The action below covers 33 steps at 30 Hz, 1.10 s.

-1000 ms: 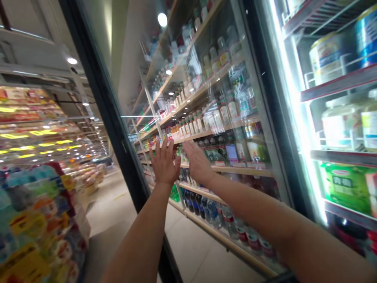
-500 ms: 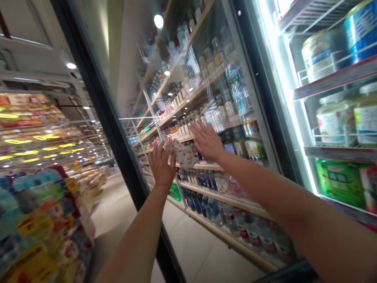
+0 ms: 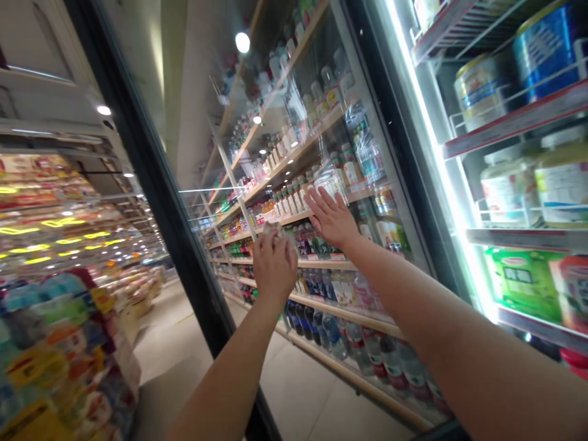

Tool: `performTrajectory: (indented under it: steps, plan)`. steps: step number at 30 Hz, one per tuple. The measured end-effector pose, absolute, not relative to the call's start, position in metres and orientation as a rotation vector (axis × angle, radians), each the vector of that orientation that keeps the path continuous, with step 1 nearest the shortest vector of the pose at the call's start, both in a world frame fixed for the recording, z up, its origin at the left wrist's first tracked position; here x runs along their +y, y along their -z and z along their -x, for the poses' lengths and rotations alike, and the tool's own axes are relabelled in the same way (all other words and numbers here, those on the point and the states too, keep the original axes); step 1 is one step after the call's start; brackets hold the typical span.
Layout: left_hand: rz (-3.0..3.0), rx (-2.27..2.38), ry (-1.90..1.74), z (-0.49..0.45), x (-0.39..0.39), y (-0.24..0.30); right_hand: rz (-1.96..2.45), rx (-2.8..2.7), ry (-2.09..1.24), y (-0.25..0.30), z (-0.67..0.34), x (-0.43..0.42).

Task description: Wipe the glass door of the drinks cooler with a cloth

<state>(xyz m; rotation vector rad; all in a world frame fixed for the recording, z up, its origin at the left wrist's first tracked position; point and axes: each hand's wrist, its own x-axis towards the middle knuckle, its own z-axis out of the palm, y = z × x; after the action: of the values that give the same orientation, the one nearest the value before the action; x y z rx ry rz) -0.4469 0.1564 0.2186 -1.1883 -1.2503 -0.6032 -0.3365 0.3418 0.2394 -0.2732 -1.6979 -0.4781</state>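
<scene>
My left hand [image 3: 275, 266] is at the glass door of a fridge, its fingers curled over a pale, patterned, crumpled cloth [image 3: 274, 229]. Most of the cloth is hidden by the hand; its edges show above and to the right of the fingers. To the right and a little higher, my right hand [image 3: 334, 220] lies flat at the glass with fingers stretched out and nothing in it. The door's black frame [image 3: 143, 165] slants down past my left forearm.
On the right, the lit open fridge holds cans, jars and a green package [image 3: 523, 285] on wire shelves. Shelves of bottles appear in the glass, though I cannot tell if reflected or behind it. Stacked colourful goods [image 3: 68, 355] stand at the lower left beside an aisle.
My left hand has moved right, onto the cloth, which was showing between the two hands. My right hand stays flat and has hardly moved; the view has shifted slightly.
</scene>
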Motion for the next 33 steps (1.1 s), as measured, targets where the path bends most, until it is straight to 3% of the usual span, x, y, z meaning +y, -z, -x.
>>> performTrajectory:
  steps: [6, 13, 22, 33]
  plan:
    - [1.314, -1.106, 0.561, 0.459, 0.177, -0.222, 0.272, -1.683, 0.479, -0.238, 0.335, 0.342]
    - [1.347, -1.184, 0.209, 0.475, 0.164, -0.241, 0.263, -1.674, 0.473, -0.237, 0.334, 0.341]
    - [1.007, -1.386, 0.590, 0.498, 0.140, -0.253, 0.245, -1.693, 0.419, -0.236, 0.335, 0.339]
    - [1.176, -1.262, 0.345, 0.480, 0.156, -0.233, 0.221, -1.699, 0.481, -0.233, 0.336, 0.343]
